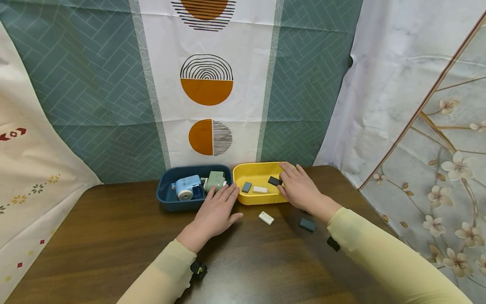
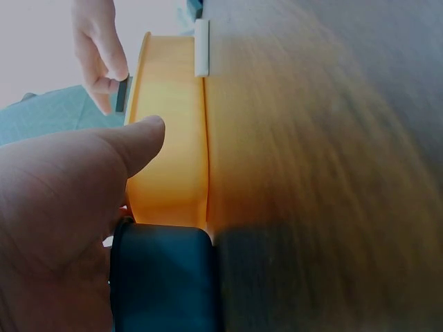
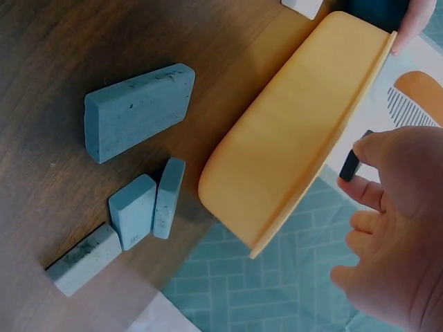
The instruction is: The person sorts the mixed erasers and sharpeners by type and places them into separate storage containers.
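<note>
My right hand point(image 1: 290, 180) reaches over the yellow tray point(image 1: 262, 200) and pinches a dark eraser point(image 1: 274, 181) between thumb and fingers. The right wrist view shows that hand point(image 3: 379, 174) holding the dark eraser point(image 3: 351, 164) just past the yellow tray's rim point(image 3: 297, 131). In the tray lie a blue-grey eraser point(image 1: 247, 187) and a white eraser point(image 1: 260, 190). My left hand point(image 1: 223, 195) rests flat, fingers straight, on the corner of the dark blue tray point(image 1: 167, 198), beside the yellow one. From the left wrist, my thumb point(image 2: 131, 142) lies against the yellow tray point(image 2: 169, 152).
The blue tray holds a blue sharpener point(image 1: 188, 187) and a green one point(image 1: 215, 180). A white eraser point(image 1: 266, 218) and a dark eraser point(image 1: 307, 224) lie on the brown table point(image 1: 114, 236). Several blue-grey erasers point(image 3: 138, 111) lie beside the yellow tray. Curtains hang behind and to the right.
</note>
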{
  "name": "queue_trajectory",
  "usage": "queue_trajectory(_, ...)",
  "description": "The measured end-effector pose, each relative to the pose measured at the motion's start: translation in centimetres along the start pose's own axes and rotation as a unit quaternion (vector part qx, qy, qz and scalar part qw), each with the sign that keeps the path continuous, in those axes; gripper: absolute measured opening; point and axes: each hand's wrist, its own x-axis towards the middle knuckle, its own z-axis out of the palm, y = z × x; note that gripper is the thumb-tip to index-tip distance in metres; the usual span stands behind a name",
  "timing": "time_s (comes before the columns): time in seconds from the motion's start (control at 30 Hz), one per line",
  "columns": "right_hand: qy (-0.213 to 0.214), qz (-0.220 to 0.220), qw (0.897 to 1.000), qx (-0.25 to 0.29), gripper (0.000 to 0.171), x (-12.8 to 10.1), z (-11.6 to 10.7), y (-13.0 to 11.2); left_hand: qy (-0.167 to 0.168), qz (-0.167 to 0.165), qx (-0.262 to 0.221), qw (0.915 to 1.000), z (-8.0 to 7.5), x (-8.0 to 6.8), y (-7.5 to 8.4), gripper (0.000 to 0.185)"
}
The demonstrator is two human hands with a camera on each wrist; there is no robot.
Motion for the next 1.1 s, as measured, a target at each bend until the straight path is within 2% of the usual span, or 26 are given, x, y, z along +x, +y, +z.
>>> queue_trajectory(0.37, -0.015, 0.009, 1.0, -0.006, 0.021, 0.8, 0.6, 0.0, 0.0, -0.001, 0.0, 1.0, 0.1, 0.0, 0.0, 0.085)
queue_trajectory(0.63, -0.011, 0.013, 1.0, -0.009, 0.02, 1.2, 1.0, 0.1, -0.002, -0.001, 0.008, 1.0, 0.0, -0.1, 0.1, 0.086)
queue_trajectory(0.93, -0.028, 0.028, 0.999, -0.012, 0.024, 1.8, 2.2, 0.5, -0.006, -0.002, 0.006, 1.0, 0.0, 0.0, 0.1, 0.085)
queue_trajectory(1.1, -0.042, 0.039, 0.998, -0.009, 0.025, 2.1, 2.0, 0.3, -0.004, -0.002, 0.004, 1.0, 0.1, 0.0, 0.0, 0.085)
